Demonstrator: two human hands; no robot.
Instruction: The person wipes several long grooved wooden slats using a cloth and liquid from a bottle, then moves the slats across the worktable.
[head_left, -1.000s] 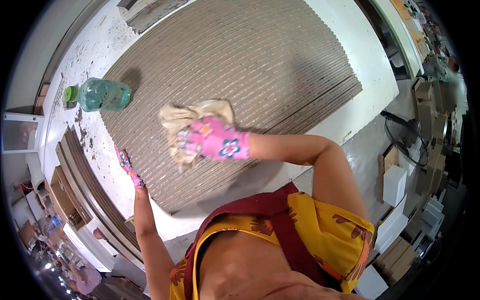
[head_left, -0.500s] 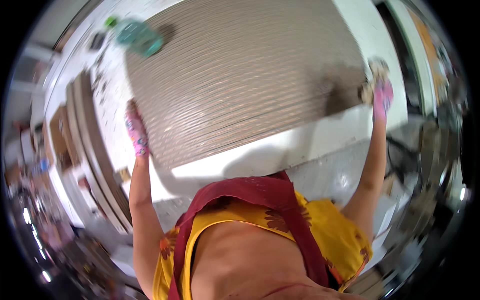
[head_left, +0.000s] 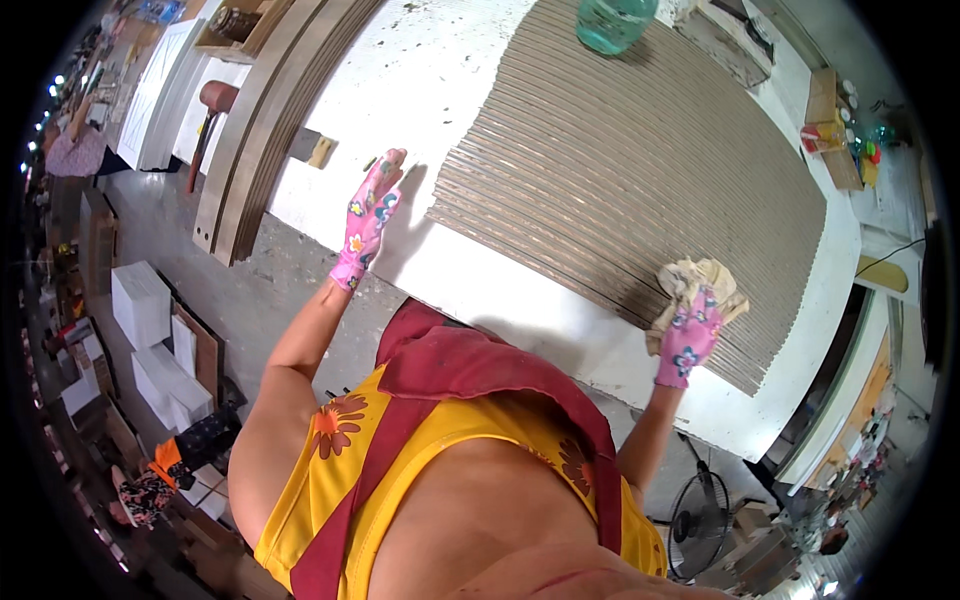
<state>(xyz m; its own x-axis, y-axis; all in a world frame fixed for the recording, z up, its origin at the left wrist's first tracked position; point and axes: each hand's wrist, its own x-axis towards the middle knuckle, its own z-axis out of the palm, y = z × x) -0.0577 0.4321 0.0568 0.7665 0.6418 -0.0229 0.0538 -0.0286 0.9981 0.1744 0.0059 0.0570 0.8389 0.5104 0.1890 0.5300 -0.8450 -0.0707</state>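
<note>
A broad layer of narrow grey-brown strips (head_left: 620,150), laid side by side, covers much of the white worktable (head_left: 500,282). My right hand (head_left: 692,335), in a pink flowered glove, presses a crumpled cream cloth (head_left: 705,278) onto the strips by their near edge. Some of the cloth bunches out past the fingers. My left hand (head_left: 366,228), in a matching glove, is just left of the strips' corner, with fingers stretched out and nothing in it. A green-tinted clear bottle (head_left: 612,28) rests on the far part of the strips, its top cut off by the picture's edge.
Long brown boards (head_left: 262,120) lie stacked at the left, with a mallet (head_left: 218,97) beside them. A small wooden block (head_left: 320,153) sits near my left hand. At the far right is a whitish box (head_left: 728,42). A floor fan (head_left: 697,525) stands below right. Another person (head_left: 76,150) is far left.
The view has swung round, so the table appears turned. My right hand and cloth have moved from the strips' right edge onto their near part. My left hand has come away from their left edge.
</note>
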